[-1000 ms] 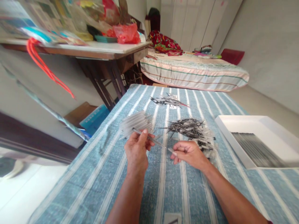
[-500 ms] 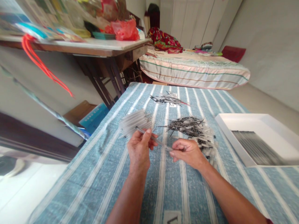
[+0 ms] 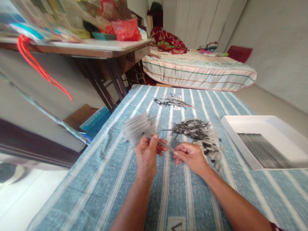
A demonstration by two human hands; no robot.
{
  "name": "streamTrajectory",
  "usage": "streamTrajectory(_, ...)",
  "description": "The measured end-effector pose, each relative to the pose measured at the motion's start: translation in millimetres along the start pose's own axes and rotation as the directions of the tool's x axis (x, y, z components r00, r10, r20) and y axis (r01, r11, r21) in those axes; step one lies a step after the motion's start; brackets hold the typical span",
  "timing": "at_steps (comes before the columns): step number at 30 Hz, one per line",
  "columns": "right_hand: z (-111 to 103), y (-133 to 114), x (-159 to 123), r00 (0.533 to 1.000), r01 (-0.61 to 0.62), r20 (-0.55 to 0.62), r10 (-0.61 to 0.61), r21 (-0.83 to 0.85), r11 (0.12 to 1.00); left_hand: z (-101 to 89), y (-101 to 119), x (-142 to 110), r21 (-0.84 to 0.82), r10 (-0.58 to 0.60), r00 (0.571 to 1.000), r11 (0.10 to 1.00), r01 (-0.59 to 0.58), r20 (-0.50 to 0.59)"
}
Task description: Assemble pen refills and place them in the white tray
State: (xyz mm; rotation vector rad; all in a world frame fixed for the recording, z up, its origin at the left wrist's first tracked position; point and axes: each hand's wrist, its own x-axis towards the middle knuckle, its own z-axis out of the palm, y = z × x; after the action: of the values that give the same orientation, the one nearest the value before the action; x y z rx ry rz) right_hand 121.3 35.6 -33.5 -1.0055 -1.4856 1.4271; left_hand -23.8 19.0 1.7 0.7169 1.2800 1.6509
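A slim clear pen (image 3: 168, 147) with a dark end is held slantwise between my two hands above the cloth. My left hand (image 3: 147, 157) pinches its upper-left part between thumb and fingers. At the lower-right end, the fingertips of my right hand (image 3: 191, 156) are closed on the pen and cover its tip. Just beyond my left hand lies a neat stack of clear pen barrels (image 3: 137, 126). A loose heap of thin black pieces (image 3: 190, 128) spreads past my right hand, with clear and black-ended pieces (image 3: 211, 146) beside it.
A white tray (image 3: 250, 121) at the right holds a row of dark-tipped pens (image 3: 262, 149). Farther back lies a small pile of thin parts (image 3: 172, 102) on the striped blue tablecloth (image 3: 125, 192). A cluttered side table (image 3: 120, 46) stands at the left, a bed (image 3: 199, 72) behind.
My left hand has shifted slightly right and my right hand slightly left, so they are closer together along the pen. The view has moved a little.
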Motion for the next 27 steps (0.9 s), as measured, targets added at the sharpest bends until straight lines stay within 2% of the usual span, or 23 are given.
streamTrajectory(5, 2, -2, -2, 0.997, 0.04, -0.063, -0.046, -0.093, 0.995, 1.0, -3, 0, -0.014, 0.01, 1.0, 1.0, -0.01, -0.001)
streamTrajectory(15, 6, 1, -3, 0.994, 0.084, -0.062, -0.094, -0.147, 0.986, 1.9, -4, -1, -0.044, -0.029, 1.0, 0.999, 0.029, -0.001)
streamTrajectory(18, 6, 1, 0, 0.993, 0.1, -0.034, -0.111, -0.239, 0.966, 2.1, -1, 0, -0.011, -0.03, 1.0, 0.999, 0.03, 0.001)
streamTrajectory(20, 4, -3, 3, 0.982, 0.174, 0.003, -0.188, -0.39, 0.904, 2.6, 1, 1, 0.022, -0.021, 1.0, 1.0, 0.022, -0.01)
streamTrajectory(23, 2, -14, 6, 0.949, 0.293, 0.094, -0.3, -0.609, 0.737, 4.3, 2, 3, 0.072, -0.053, 0.998, 0.996, 0.05, 0.033)
streamTrajectory(27, -4, -28, 5, 0.939, 0.298, 0.105, -0.328, -0.726, 0.62, 6.8, 1, 4, 0.189, -0.08, 0.991, 0.98, 0.058, 0.108)
